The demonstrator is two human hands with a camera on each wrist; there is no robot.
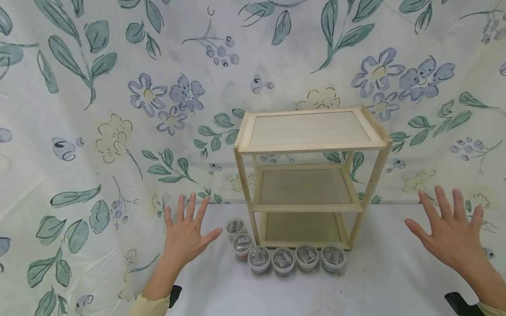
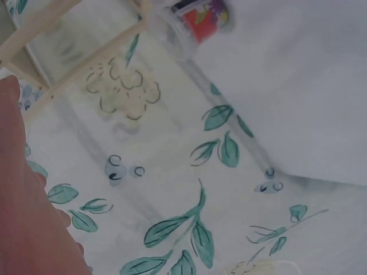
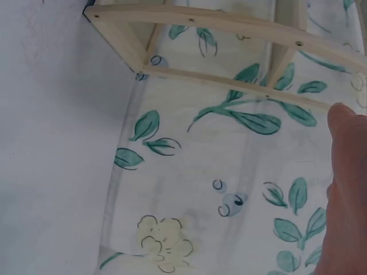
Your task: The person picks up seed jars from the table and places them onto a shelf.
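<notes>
A small three-tier wooden shelf (image 1: 312, 208) stands on the white table, its top panel tilted toward the head camera. Several small round tubs with clear lids (image 1: 283, 260) line its front and left corner; one tub (image 2: 207, 20) shows a colourful label in the left wrist view. To the left of the tubs, my left hand (image 1: 186, 237) is raised with fingers spread, holding nothing. My right hand (image 1: 450, 232) is likewise spread and bare, well to the right of the shelf. Part of each hand also shows at the edge of its wrist view.
A cloth (image 1: 166, 145) printed with leaves and flowers hangs behind the table and along its left side. The white tabletop (image 1: 379, 272) reaches forward of the shelf, with faint specks on it. Dark straps (image 1: 175, 296) sit at the wrists.
</notes>
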